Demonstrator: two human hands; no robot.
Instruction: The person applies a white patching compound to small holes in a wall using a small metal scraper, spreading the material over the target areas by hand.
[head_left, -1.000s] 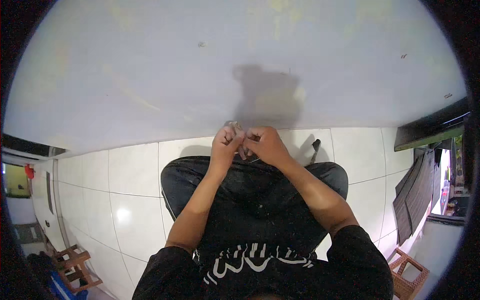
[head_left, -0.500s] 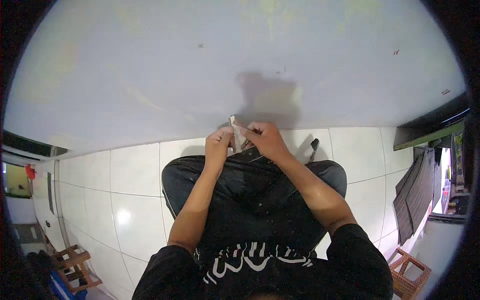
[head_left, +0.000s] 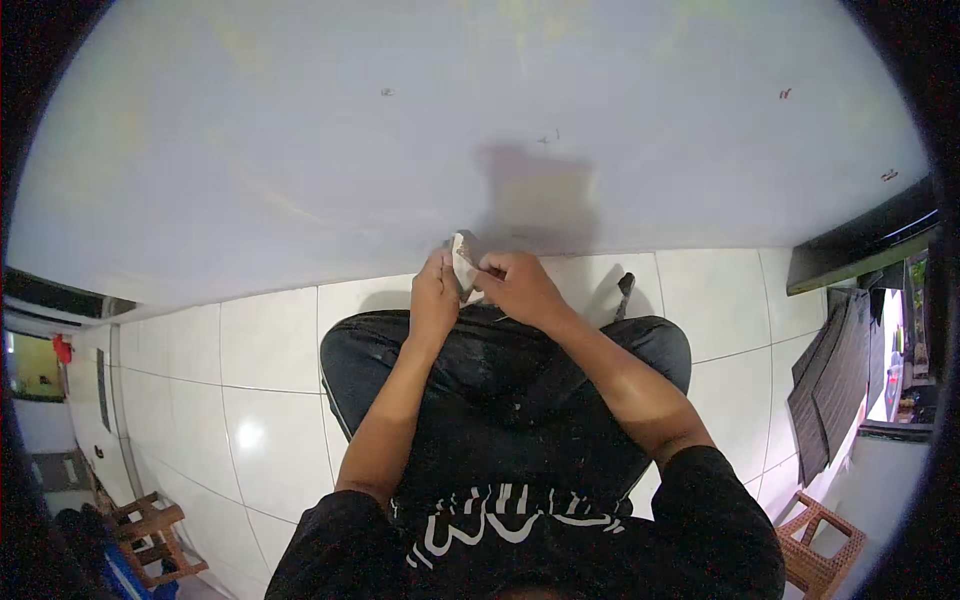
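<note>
Small narrow pale piece (head_left: 462,262), kind unclear; far end exposed, held between left hand (head_left: 433,298), right hand (head_left: 521,286).

An object (head_left: 461,256) was held between the left hand (head_left: 434,297) and right hand (head_left: 524,287) before a wall (head_left: 300,150); far right, a cloth (head_left: 828,390) was seen.

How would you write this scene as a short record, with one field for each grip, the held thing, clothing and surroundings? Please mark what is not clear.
Left grip: holds a small pale piece
Right grip: fingers curled at the same piece; how firmly is unclear
Piece kind: too small to tell
Clothing: black trousers
Ahead: pale wall
Below: white tiled floor
Beside right knee: thin dark object, kind unclear
Far right: dark hanging cloth, brown woven stool
</note>
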